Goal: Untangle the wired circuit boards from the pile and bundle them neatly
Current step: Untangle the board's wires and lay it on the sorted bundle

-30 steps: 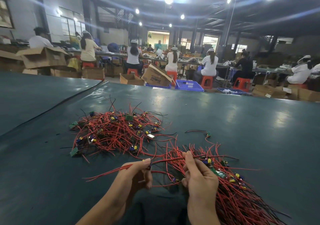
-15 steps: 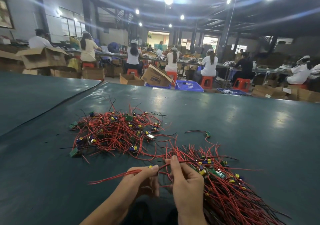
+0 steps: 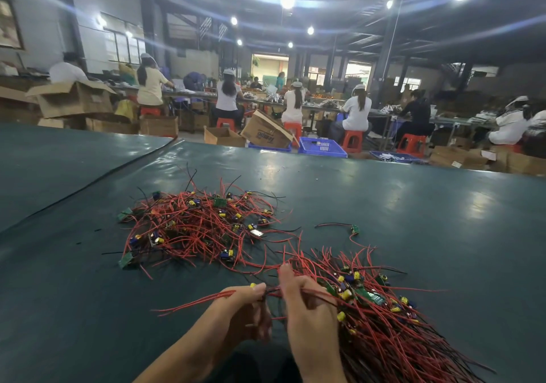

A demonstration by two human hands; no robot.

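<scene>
Red leads held between both grips, on the desk [image 3: 413, 199] just in front of the tangled pile [image 3: 201, 229].
The left grip [image 3: 242, 303] pinches a few red wires, and the right grip [image 3: 307, 303] curls round the same strands. A slow pull along the wires would probably keep the boards from snagging. Counted: one pile, one combed bundle [image 3: 390, 332] to the pile's right, one stray board [image 3: 354, 229]. The boards within are too many to count.

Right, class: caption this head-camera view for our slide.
Left hand and right hand hold red wires beside the bundle; tangled pile beyond.

Glossy smooth green table cover [image 3: 384, 205], red plastic-sheathed wires [image 3: 201, 229], brown cardboard boxes [image 3: 74, 102].
</scene>
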